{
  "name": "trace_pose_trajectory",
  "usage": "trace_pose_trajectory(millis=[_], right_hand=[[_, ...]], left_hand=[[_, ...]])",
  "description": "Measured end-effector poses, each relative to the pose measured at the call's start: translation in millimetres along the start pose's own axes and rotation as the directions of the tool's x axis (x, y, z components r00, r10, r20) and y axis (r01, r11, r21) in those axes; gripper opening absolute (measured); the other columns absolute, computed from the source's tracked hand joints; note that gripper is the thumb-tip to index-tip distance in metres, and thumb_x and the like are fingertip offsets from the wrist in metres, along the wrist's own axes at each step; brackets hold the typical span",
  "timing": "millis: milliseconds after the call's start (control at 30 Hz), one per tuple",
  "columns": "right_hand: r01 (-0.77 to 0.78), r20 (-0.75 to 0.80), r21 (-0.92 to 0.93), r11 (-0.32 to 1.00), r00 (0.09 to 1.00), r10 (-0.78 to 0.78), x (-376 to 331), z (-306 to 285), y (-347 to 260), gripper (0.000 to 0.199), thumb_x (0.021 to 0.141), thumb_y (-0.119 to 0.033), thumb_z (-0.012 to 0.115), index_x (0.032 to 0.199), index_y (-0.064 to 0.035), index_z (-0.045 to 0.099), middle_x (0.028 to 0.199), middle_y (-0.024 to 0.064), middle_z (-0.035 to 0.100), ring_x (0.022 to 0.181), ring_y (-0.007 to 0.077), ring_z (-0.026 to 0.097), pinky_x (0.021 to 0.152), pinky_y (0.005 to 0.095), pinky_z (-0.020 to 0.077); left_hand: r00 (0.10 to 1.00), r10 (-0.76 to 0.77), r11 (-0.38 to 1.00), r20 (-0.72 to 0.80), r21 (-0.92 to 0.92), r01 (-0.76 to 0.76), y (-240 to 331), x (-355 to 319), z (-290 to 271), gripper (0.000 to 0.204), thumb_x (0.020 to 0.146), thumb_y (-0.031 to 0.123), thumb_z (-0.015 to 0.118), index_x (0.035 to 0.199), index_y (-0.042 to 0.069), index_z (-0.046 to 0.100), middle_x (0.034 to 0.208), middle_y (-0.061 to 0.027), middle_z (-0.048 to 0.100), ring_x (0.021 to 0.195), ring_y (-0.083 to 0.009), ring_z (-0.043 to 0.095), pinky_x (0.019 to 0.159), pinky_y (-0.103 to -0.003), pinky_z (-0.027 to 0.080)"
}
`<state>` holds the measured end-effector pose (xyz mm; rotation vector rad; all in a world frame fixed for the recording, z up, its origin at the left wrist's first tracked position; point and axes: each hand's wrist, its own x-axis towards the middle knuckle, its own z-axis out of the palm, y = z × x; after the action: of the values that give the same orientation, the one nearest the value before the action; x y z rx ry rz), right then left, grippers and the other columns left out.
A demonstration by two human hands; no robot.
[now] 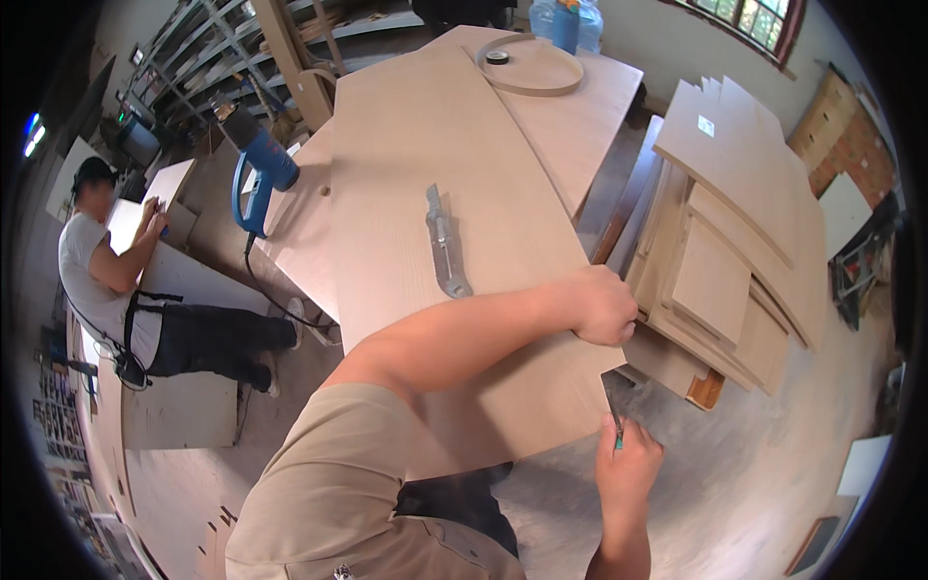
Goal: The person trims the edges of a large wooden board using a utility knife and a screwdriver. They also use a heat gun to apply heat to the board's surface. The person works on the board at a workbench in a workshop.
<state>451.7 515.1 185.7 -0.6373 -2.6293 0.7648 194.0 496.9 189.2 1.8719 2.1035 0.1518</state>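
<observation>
A large, pale wood-veneer panel [454,126] lies on the worktable, with a small step cut into its right edge close to me. My left arm reaches across the panel. At that right edge my left hand [607,304] is closed, fingers curled down; what they hold is hidden. Lower down, my right hand [630,462] grips a slim dark metal tool [616,406] with a green part at the grip. The tool's shaft runs up along the panel edge, just below the step. A grey utility knife [444,246] lies on the panel, beyond my left forearm.
A blue heat gun [261,169] stands at the table's left, its cord hanging down. Coiled edge banding [541,90] and a tape roll [497,58] lie at the far end. Stacked boards [720,280] rise on the right. A person [116,256] works at the left.
</observation>
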Motion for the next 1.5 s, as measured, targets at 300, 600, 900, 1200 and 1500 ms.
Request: trace_pose_trajectory(millis=[300,600,900,1200,1500], right_hand=[[-0.208,0.146,0.060,0.976,0.969,0.198,47.6,-62.9,-62.5,0.042,0.096,-0.015,0.062,0.134,0.0016,0.056,0.105,0.0200,0.067,0.094,0.0325,0.065,0.084,0.0418,0.0498],[0.182,0.434,0.263,0.947,0.854,-0.285,182.7,61.0,-246.8,0.076,0.096,-0.012,0.059,0.163,-0.0161,0.023,0.099,0.0231,0.071,0.084,0.0334,0.074,0.075,0.0435,0.0583],[0.615,0.635,0.011,0.788,0.605,-0.481,195.7,269.1,-406.7,0.056,0.090,-0.009,0.061,0.146,-0.0076,0.051,0.115,0.0164,0.074,0.107,0.0314,0.072,0.089,0.0417,0.0581],[0.654,0.574,-0.212,0.726,0.685,-0.449,192.6,299.5,-429.3,0.033,0.095,-0.018,0.058,0.125,-0.0092,0.067,0.118,0.0107,0.071,0.113,0.0296,0.069,0.089,0.0421,0.0573],[0.273,0.443,-0.430,0.860,0.894,-0.062,199.2,161.7,-293.2,0.059,0.088,-0.030,0.071,0.138,-0.0064,0.054,0.140,0.0167,0.054,0.131,0.0363,0.050,0.103,0.0466,0.0507]], left_hand=[[0.930,0.047,0.990,-0.365,-0.109,-0.093,0.3,-6.7,6.5,0.026,0.088,0.026,0.060,0.085,0.004,0.074,0.090,-0.0200,0.073,0.092,-0.0372,0.069,0.084,-0.050,0.054],[0.681,-0.100,0.878,-0.725,-0.386,-0.282,15.7,-245.1,51.0,0.011,0.089,0.015,0.067,0.090,0.006,0.061,0.084,-0.0132,0.059,0.082,-0.0352,0.063,0.073,-0.048,0.051],[-0.157,-0.573,0.819,-0.804,-0.567,-0.082,61.7,-489.4,37.9,0.024,0.084,0.008,0.052,0.062,0.003,0.044,0.057,-0.0042,0.044,0.049,-0.0153,0.039,0.046,-0.031,0.030],[0.031,-0.488,0.873,-0.872,-0.488,0.005,53.8,-506.0,51.1,0.031,0.093,0.016,0.060,0.067,0.005,0.046,0.055,-0.0036,0.049,0.046,-0.0156,0.044,0.046,-0.030,0.034],[0.068,-0.472,0.870,-0.879,-0.477,-0.121,11.0,-489.1,56.2,0.030,0.091,0.013,0.058,0.065,0.004,0.047,0.054,-0.0053,0.048,0.045,-0.0161,0.042,0.045,-0.030,0.030]])
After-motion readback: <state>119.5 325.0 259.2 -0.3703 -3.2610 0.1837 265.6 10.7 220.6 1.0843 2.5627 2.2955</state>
